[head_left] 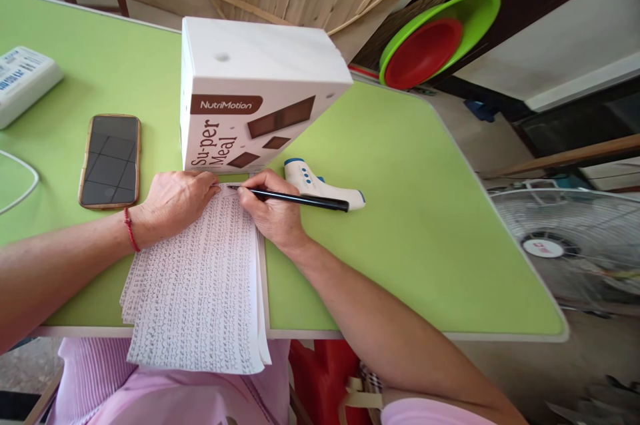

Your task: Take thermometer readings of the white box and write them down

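Green table (410, 265) under papers (200, 298), fan (545, 246) nearby

2 hands (175, 205) (275, 213), 1 pen (320, 201), 1 phone (111, 162)

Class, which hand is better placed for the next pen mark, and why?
Probably the right hand: it holds the black pen, with the tip near the top of the written-on paper. The left hand rests near the paper's top, holding no pen.

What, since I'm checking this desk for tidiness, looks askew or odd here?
Mainly the written sheets: their near end hangs past the green table, and their lower-left corners are fanned unevenly, so they look askew. I see no spill or damage.
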`<state>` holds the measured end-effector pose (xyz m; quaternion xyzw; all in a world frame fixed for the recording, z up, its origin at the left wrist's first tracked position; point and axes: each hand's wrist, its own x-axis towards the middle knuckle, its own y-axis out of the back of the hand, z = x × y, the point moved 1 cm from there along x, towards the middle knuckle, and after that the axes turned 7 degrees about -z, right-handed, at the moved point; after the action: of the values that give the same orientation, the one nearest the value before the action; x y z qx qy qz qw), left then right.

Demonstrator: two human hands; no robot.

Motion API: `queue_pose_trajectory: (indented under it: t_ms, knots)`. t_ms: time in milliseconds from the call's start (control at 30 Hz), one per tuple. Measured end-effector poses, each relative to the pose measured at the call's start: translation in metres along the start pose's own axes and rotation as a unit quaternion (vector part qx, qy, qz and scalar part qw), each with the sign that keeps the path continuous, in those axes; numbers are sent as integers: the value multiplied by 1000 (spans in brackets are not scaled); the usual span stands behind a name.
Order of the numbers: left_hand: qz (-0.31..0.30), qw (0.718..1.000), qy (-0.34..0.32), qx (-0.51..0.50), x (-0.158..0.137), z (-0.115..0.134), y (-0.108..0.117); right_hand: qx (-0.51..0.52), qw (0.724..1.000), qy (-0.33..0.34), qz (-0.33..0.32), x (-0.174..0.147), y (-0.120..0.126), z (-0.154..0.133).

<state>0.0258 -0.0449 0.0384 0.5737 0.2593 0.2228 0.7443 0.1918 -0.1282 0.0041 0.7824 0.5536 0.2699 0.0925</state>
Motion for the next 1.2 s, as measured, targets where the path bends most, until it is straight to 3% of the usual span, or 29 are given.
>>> queue_pose_trajectory:
  t_ms: [200, 833, 1200]
  knots:
    - [-17, 1000, 19, -3, 1, 1, 1, 11, 1000, 6, -15, 0, 0, 1]
    - [6, 1000, 8, -1, 1, -1, -2, -4, 1000, -3, -3, 1, 1, 1]
    - [-17, 1000, 15, 2, 1, 1, 1, 0, 1000, -5, -21, 1, 0, -1]
